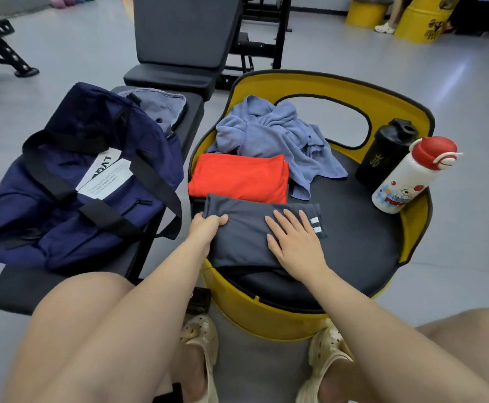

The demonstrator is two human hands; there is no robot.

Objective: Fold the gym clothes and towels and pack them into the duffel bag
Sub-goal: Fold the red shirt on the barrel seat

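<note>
Folded dark grey garment, lower centre, on the yellow drum seat: left edge pinched by the left hand, top pressed by the flat, spread right hand. Folded red garment touching behind; crumpled blue towel beyond. Navy duffel bag, left, on bench.

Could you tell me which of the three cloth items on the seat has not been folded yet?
The blue towel, lying crumpled at the back. The red garment and the grey garment under both hands are folded flat.
</note>
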